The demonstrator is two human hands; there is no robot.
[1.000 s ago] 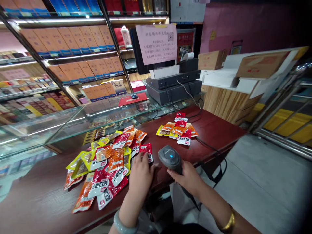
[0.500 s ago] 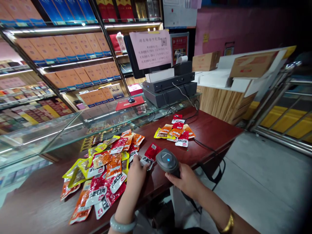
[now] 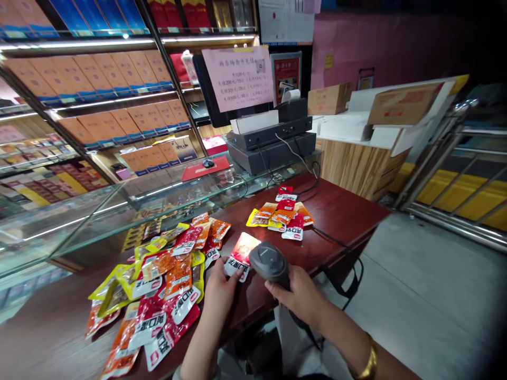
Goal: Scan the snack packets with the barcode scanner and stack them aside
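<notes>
My right hand (image 3: 299,295) is wrapped round the grip of a dark grey barcode scanner (image 3: 270,261). The scanner's head points left, at a red and white snack packet (image 3: 237,268) whose upper part glows brightly. My left hand (image 3: 221,287) pinches that packet by its lower left edge, just over the table. Left of this hand spreads a heap of snack packets (image 3: 178,277) in red, orange and yellow. A smaller pile of similar packets (image 3: 283,216) lies farther back, beyond the scanner.
Under the packets is a dark red wooden table (image 3: 340,211). Behind it stand a glass display counter (image 3: 119,211) and a cash drawer (image 3: 273,153) with a monitor and pink notice (image 3: 240,79). A cable (image 3: 336,240) crosses the table's right side. A metal railing (image 3: 447,216) stands at right.
The packet in my left hand has become brightly lit in front of the scanner. The blue light on top of the scanner no longer shows. The view has shifted slightly.
</notes>
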